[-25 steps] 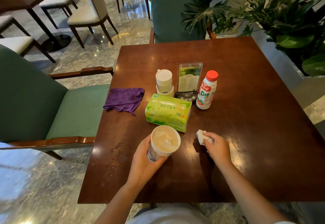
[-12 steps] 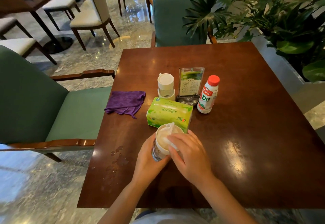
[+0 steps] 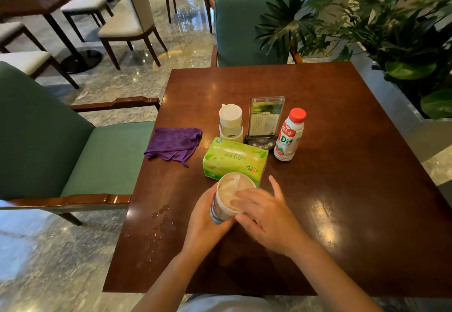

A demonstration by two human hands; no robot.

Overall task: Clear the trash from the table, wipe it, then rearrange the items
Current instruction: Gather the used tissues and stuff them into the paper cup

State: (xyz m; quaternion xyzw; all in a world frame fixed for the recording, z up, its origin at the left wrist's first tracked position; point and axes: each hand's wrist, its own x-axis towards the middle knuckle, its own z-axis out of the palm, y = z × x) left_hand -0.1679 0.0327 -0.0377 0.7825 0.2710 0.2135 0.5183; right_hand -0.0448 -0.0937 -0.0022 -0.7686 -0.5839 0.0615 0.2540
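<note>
Left hand (image 3: 204, 223) wrapped around round paper cup (image 3: 228, 201) of crumpled white tissue (image 3: 230, 185), right hand (image 3: 266, 216) open, fingers spread over its rim, on glossy wooden table (image 3: 342, 164).

My left hand (image 3: 205, 223) and right hand (image 3: 266, 218): both bare, with no gloves, rings, watch or bracelet. Both forearms are uncovered along the whole length in view, no sleeve reaching them. At the lower edge, between my arms, a strip of pale grey-white garment (image 3: 227, 304) shows, plain and unmarked; its cut cannot be told.
</note>
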